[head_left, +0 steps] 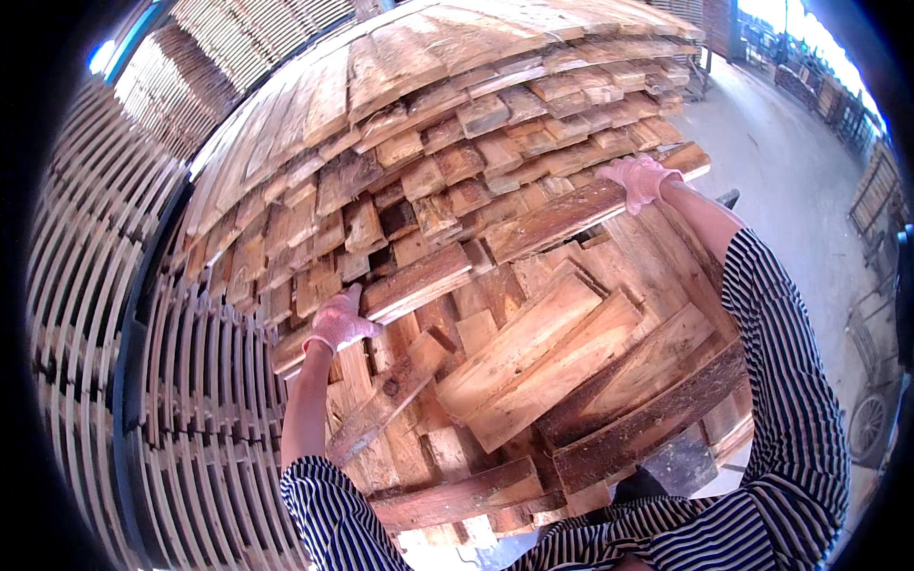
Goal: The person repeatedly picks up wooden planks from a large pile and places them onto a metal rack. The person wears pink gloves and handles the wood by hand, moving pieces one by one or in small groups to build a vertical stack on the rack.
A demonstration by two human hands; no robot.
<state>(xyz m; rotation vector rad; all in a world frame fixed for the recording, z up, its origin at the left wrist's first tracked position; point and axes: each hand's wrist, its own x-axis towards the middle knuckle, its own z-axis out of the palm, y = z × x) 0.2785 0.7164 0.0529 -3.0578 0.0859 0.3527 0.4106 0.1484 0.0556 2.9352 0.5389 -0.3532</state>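
I wear pink gloves on both hands. My left hand (pixel 341 324) is closed around a short wooden board (pixel 419 283) at the left, lying along the front of a tall board stack (pixel 409 181). Farther off to the right, my right hand (pixel 640 181) grips a second wooden board (pixel 552 221) with rough, bark-brown edging. The two boards run nearly end to end, with a small gap between them. Below my arms spreads a pile of loose boards (pixel 533 343), lying crosswise over one another at different angles. My fingers' undersides are hidden.
Slatted stacks of stickered timber (pixel 205 371) rise close on my left, beside a dark blue post (pixel 129 428). A concrete floor (pixel 771 143) stretches along the right, with a wheel (pixel 866 428) near the edge. Long boards (pixel 400 48) top the stack ahead.
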